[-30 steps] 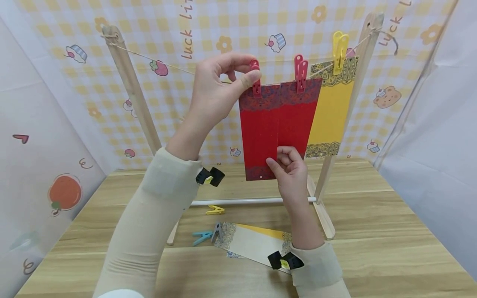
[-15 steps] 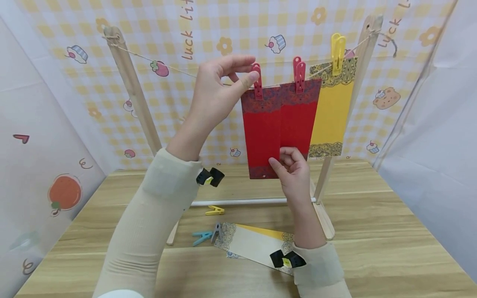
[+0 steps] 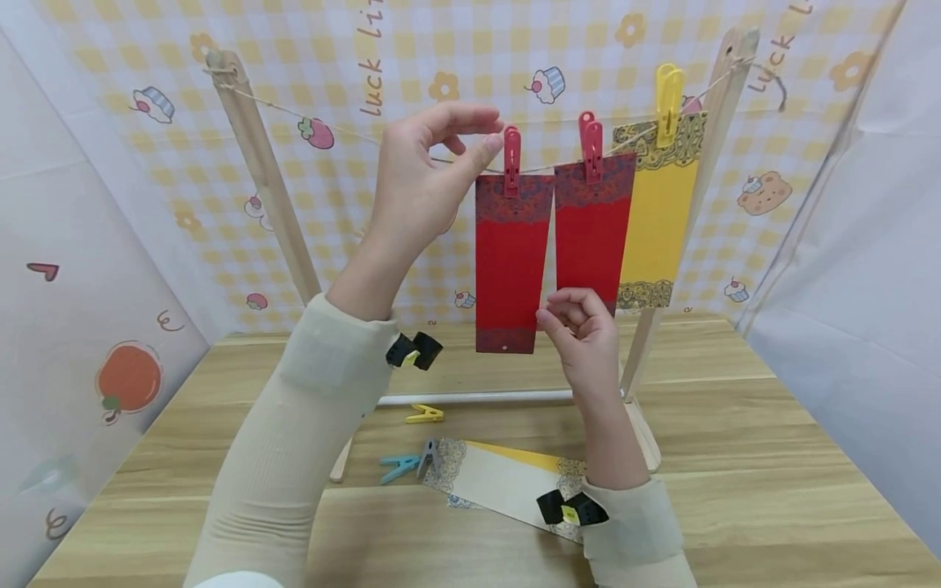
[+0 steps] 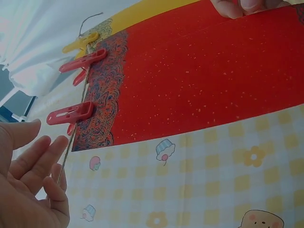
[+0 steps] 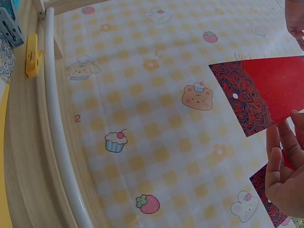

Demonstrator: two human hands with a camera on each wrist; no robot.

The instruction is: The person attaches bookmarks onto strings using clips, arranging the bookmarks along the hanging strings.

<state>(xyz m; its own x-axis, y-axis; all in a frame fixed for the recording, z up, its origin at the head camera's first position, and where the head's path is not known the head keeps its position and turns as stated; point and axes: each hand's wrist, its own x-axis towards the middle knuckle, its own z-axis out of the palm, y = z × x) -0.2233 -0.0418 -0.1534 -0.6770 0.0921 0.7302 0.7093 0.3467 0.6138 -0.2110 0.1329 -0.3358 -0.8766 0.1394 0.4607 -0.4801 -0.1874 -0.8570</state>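
Observation:
A red bookmark [image 3: 509, 269] with patterned ends and a small hole hangs from the string, under a red clothespin [image 3: 512, 162]. My left hand [image 3: 430, 175] is beside this clothespin, and in the left wrist view its fingers [image 4: 35, 164] are spread and apart from it. Low by the bookmark's right edge is my right hand [image 3: 586, 339], with thumb and fingers loosely bent. In the right wrist view its fingertips lie at that edge; whether they touch, I cannot tell. A second red bookmark [image 3: 592, 237] hangs to the right from another red clothespin [image 3: 591, 147].
A yellow bookmark [image 3: 657, 229] hangs from a yellow clothespin [image 3: 668, 106] near the right wooden post [image 3: 724, 82]. On the table lie a yellow clothespin [image 3: 424, 414], a blue clothespin [image 3: 399, 468], a grey clothespin [image 3: 428, 459] and overlapping bookmarks [image 3: 507, 482]. A white rod [image 3: 478, 398] joins the stand's posts.
My left hand has let go of the red clothespin, and my right hand has released the bookmark's lower edge. The bookmark now hangs straighter, with a gap to the second red one.

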